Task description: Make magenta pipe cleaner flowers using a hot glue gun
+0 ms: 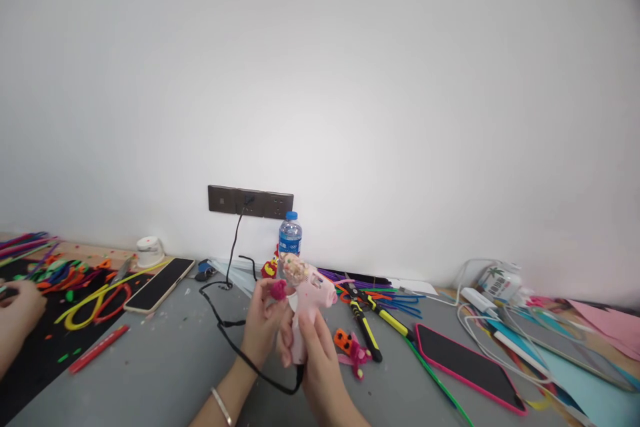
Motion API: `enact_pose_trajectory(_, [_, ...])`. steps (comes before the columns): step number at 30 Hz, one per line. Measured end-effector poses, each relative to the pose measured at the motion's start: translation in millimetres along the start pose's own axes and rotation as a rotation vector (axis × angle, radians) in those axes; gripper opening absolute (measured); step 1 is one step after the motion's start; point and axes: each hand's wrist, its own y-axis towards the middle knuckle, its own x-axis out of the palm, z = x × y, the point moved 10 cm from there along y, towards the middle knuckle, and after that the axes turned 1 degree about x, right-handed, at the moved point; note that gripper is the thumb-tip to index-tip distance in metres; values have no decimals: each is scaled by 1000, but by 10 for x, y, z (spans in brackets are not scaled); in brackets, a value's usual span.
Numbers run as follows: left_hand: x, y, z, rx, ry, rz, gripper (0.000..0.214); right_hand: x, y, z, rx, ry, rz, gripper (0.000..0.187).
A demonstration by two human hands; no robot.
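Observation:
My right hand [317,363] is wrapped round the handle of a pink hot glue gun [311,300], held upright over the grey table [165,360]. Its black cord [225,330] runs left and up to a wall socket [250,201]. My left hand [263,323] pinches a small magenta fuzzy pom-pom [279,290] right beside the gun's nozzle end. A bracelet shows on my left wrist. A small pink and orange pipe-cleaner figure [353,347] lies on the table just right of my hands.
Another person's hand [17,317] works at the far left over a black mat with coloured pipe cleaners [75,280]. A phone [160,283] lies left, a pink-cased phone [467,363] right. Cutters [367,327], a water bottle [290,237], cables and paper sheets fill the right.

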Motion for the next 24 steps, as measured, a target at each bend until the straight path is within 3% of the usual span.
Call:
enact_pose_trajectory(8, [-110, 173, -55, 140, 142, 5, 32, -293, 72, -69, 2, -169, -2, 40])
enact_pose_trajectory(14, [-125, 219, -171, 111, 124, -8, 32, -499, 64, 63, 104, -173, 45, 51])
enact_pose_trajectory(19, [-83, 183, -160, 125, 121, -41, 32, -513, 29, 177, 175, -209, 16, 55])
enact_pose_trajectory(24, [-106, 169, -132, 120, 112, 1, 36, -487, -4, 170, 182, -241, -1, 51])
